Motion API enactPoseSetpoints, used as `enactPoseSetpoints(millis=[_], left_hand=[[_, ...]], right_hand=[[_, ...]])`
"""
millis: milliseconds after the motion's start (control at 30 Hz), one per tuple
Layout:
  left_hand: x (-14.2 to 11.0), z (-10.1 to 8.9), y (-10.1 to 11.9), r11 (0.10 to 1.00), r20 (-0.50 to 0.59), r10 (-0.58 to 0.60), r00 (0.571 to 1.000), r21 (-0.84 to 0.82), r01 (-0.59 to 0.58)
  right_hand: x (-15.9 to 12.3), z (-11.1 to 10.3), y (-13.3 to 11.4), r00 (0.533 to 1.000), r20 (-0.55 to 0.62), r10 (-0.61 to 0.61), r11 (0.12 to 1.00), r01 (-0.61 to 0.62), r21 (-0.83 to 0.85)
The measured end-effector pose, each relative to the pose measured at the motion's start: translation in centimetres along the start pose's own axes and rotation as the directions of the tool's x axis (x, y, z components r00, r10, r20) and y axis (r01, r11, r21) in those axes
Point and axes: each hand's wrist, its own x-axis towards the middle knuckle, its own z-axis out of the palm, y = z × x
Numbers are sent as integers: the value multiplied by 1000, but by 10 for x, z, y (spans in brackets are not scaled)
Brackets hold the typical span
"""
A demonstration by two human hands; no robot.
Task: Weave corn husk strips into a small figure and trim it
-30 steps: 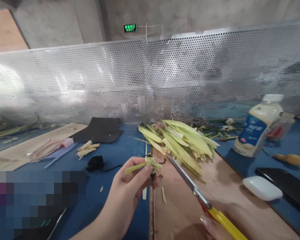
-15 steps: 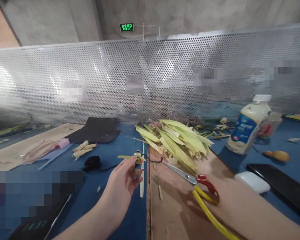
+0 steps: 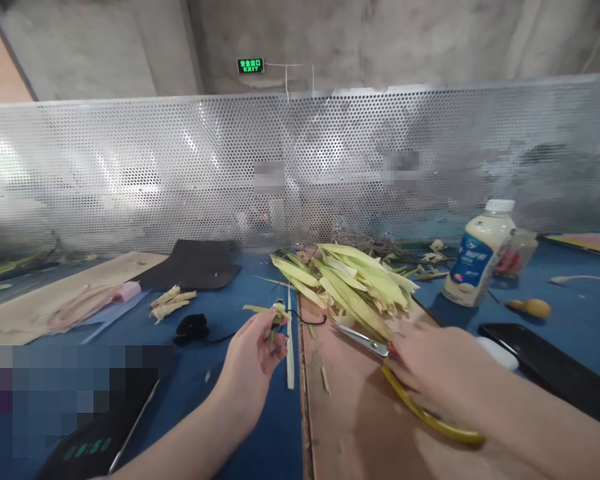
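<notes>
My left hand [image 3: 255,343] pinches a small knotted piece of corn husk [image 3: 279,311] between thumb and fingertips, above the edge where blue surface and brown board meet. A dark cord [image 3: 307,320] shows beside it. Over the board, my right hand [image 3: 415,350] is smeared by motion, its fingers beside the lower end of a pile of pale green corn husks [image 3: 365,277]. Beneath that hand lie scissors [image 3: 364,340] with a yellow and red handle, the red part mostly covered. Whether the right fingers grip anything is hidden by blur.
A milky bottle [image 3: 477,257], a black phone [image 3: 545,367] and a white case [image 3: 500,352] are on the right. To the left are a black bundle [image 3: 193,328], husk scraps [image 3: 173,303] and a dark sheet [image 3: 203,263]. A perforated metal screen [image 3: 180,167] stands behind.
My right hand has moved forward and left over the scissors, closer to the husk pile. The scissors' yellow handle lies lower on the board. My left hand keeps its pinch.
</notes>
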Motion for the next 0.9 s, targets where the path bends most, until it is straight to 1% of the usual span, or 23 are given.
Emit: enactPoseSetpoints(millis=[33,67,133,167,200,267,367,500,633,800,833,900], left_hand=[[0,0,0,1000,5,1,1000,-1,-1],[0,0,0,1000,9,3,1000,-4,-3],[1,0,1,1000,25,8,1000,-9,-8],[1,-1,1,1000,33,11,999,-11,-11],[1,-1,1,1000,43,13,999,-12,-13],[1,-2,0,1000,65,16,998,-13,-15],[0,-4,-1,1000,110,16,994,-16,-14],[-2,-4,-2,1000,155,1,988,-14,1],[-6,-4,-1,1000,187,-5,982,-14,7],[-6,-5,-3,1000,215,-10,977,-9,12],[-6,-5,-3,1000,215,-16,976,-5,18],[-5,-5,-4,1000,212,-31,977,3,31]], right_hand=[[8,-2,-11,998,17,-65,998,65,10],[17,-3,-23,995,17,-103,995,102,19],[38,-1,-46,973,-16,-229,971,229,71],[49,2,-56,967,-32,-253,963,255,90],[59,6,-63,969,-51,-244,963,248,103],[75,15,-72,980,-48,-195,973,199,119],[88,24,-72,986,2,-169,975,166,150],[88,24,-62,969,70,-238,946,215,242],[79,14,-51,924,129,-359,874,285,395],[62,0,-43,839,123,-530,733,381,563],[59,-2,-42,827,120,-549,716,391,579],[57,-4,-39,828,108,-550,703,390,595]])
